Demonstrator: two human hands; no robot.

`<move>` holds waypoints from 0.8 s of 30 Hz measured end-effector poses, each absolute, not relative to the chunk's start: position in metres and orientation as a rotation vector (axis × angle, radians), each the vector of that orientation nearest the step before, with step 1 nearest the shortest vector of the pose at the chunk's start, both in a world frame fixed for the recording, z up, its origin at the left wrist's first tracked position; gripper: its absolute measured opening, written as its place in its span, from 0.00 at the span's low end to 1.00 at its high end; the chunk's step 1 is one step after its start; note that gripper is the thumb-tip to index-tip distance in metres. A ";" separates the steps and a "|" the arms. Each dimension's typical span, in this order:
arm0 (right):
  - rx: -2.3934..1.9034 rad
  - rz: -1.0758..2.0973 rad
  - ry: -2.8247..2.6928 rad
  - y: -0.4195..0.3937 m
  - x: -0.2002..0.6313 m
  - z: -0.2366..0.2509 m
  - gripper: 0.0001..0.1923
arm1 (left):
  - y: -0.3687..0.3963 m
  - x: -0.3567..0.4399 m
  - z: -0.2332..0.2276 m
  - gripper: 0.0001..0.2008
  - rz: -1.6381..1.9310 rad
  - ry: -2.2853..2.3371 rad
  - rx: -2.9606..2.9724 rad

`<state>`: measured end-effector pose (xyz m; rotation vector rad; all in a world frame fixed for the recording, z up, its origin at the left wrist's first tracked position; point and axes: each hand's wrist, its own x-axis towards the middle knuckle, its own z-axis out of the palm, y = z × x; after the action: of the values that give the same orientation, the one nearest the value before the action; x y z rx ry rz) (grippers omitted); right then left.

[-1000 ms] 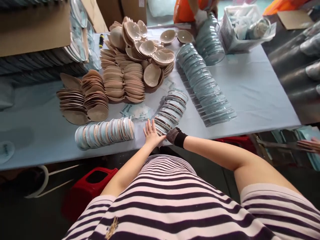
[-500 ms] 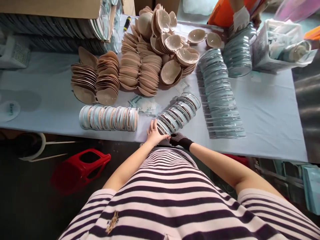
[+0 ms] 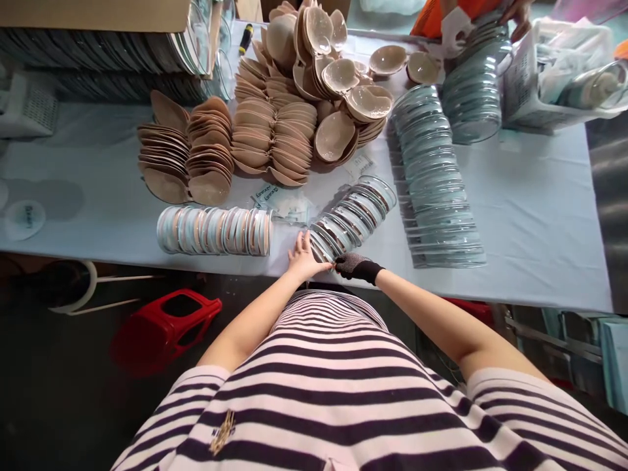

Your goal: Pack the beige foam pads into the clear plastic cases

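- Since half a second ago, both hands barely shift, closing on the row's near end.
- Left hand (image 3: 303,256) flat, fingers together; gloved right hand (image 3: 354,265) pinching the clear round cases (image 3: 353,217), centre frame.
- Light, stiff, slippery-looking plastic; best clamped from both ends.

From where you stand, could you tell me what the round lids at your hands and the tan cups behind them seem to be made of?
The round lids look like clear, glossy plastic: see-through, with bright glints along the rims. The tan cups look like soft matte foam or silicone on the outside, with shiny pale linings where they lie open; I cannot tell which.
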<state>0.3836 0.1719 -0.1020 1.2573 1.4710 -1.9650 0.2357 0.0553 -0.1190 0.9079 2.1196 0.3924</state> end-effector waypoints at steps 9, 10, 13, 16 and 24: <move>1.222 -2.143 1.237 0.136 0.405 -0.122 0.12 | 0.052 0.239 -0.125 0.62 0.447 2.105 0.931; 1.220 -2.249 1.162 0.132 0.408 -0.124 0.13 | 0.052 0.238 -0.125 0.63 0.449 2.107 0.926; 1.401 -2.377 1.035 0.128 0.415 -0.126 0.13 | 0.051 0.238 -0.127 0.63 0.454 2.119 0.946; 1.571 -2.292 1.085 0.130 0.414 -0.126 0.13 | 0.051 0.237 -0.126 0.62 0.448 2.128 0.951; 1.765 -2.536 0.887 0.121 0.400 -0.113 0.17 | 0.052 0.239 -0.121 0.61 0.423 2.139 0.953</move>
<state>0.4003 0.1213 -0.1132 1.7646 0.8872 -2.5360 0.2394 0.0520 -0.1213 0.9531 2.1393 0.4233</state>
